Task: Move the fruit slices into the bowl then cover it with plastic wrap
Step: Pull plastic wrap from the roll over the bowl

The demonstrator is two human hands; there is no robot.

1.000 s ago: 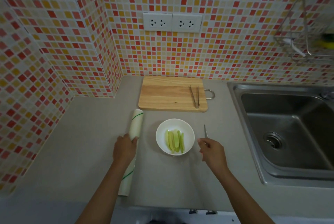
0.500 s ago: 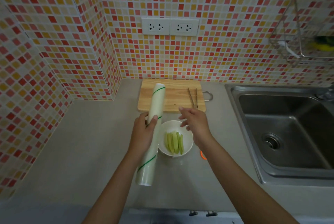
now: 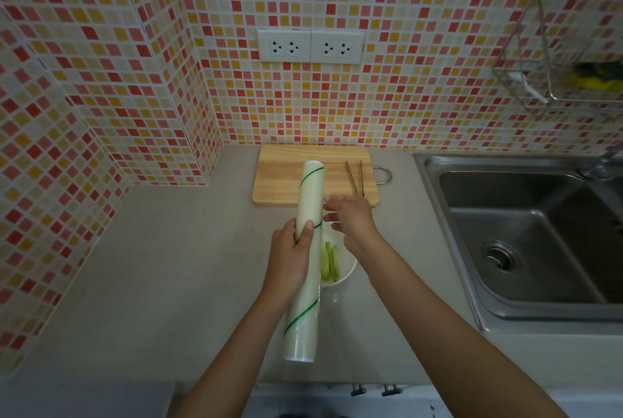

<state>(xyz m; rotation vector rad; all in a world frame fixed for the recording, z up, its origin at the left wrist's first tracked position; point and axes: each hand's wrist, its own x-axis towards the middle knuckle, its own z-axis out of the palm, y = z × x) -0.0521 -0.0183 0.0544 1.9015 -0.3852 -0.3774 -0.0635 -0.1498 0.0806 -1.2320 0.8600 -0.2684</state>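
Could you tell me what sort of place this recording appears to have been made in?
Most likely a home kitchen: a steel sink set into a grey counter, a mosaic-tiled wall with sockets, and a wooden cutting board with tongs on it.

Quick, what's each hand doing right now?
Left hand: grips the plastic wrap roll.
Right hand: at the roll's side; whether it pinches the film cannot be told.

text: none legible | labels: none | brands: none | numbers: none
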